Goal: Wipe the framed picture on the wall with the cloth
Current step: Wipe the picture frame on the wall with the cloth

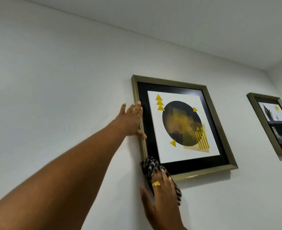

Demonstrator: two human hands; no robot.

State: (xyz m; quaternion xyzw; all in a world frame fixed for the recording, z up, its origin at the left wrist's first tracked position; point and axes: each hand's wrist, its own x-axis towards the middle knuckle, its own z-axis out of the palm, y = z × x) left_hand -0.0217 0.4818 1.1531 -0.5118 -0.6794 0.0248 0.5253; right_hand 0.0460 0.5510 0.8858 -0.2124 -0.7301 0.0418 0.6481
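The framed picture [218,120] hangs on the white wall: a dull gold frame, a black mat, and a print with a dark circle and yellow triangles. My left hand [132,121] lies flat against the frame's left edge, fingers up and thumb on the frame. A dark patterned cloth [149,166] covers the frame's lower left corner. My right hand [161,195], with a gold ring, presses that cloth against the corner; part of the cloth hangs below the hand on the right.
A second gold-framed picture [269,130] hangs further right on the same wall. The ceiling [186,22] meets the wall just above both frames. A side wall begins at the far right corner.
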